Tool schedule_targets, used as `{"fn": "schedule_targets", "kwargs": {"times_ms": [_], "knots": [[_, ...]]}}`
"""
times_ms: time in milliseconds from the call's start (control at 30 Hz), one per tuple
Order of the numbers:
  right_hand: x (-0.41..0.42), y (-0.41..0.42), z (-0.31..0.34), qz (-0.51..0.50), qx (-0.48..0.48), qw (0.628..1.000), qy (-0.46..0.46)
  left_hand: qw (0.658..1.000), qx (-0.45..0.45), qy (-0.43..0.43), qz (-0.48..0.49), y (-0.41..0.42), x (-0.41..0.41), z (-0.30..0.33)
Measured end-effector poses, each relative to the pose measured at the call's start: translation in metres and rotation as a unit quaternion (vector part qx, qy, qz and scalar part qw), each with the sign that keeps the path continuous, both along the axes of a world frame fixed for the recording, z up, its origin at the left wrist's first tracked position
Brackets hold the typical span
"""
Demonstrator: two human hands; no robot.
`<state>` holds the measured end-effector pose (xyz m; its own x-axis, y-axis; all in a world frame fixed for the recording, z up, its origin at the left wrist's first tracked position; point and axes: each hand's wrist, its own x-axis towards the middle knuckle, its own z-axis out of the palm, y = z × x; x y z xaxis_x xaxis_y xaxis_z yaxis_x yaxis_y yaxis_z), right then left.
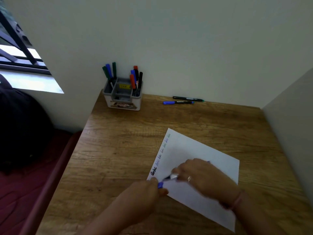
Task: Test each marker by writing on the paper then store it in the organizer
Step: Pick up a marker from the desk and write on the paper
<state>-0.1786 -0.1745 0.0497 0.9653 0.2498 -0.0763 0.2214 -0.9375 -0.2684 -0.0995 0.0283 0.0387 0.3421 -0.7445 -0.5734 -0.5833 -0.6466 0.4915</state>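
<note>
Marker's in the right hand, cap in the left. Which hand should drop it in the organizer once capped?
Probably left. The organizer stands at the table's far left corner, on the left hand's side, while the right hand with the marker would cross over the paper. That means a handover first, though.

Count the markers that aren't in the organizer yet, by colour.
Blue: 2 (loose blue marker on the table; held blue marker in the right hand, its blue cap pinched by the left hand)
Green: 1 (green marker on the table)
Total: 3
</note>
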Motion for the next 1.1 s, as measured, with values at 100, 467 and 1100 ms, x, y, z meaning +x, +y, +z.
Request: {"fn": "schedule_targets", "kwargs": {"times_ms": [100,467,1100], "knots": [[-0.012,-0.058,0.011,-0.099,-0.027,0.992,-0.078,0.994,-0.016,0.082,0.072,0.03,0.004,0.01],[-0.004,-0.019,-0.03,-0.329,0.565,0.749,0.102,0.978,-0.127,-0.103,0.133,0.013,0.058,-0.025],[0.002,0.033,-0.077,-0.172,0.545,0.816,0.091,0.984,-0.144,-0.103,-0.021,-0.014,0.105,-0.063]]}}
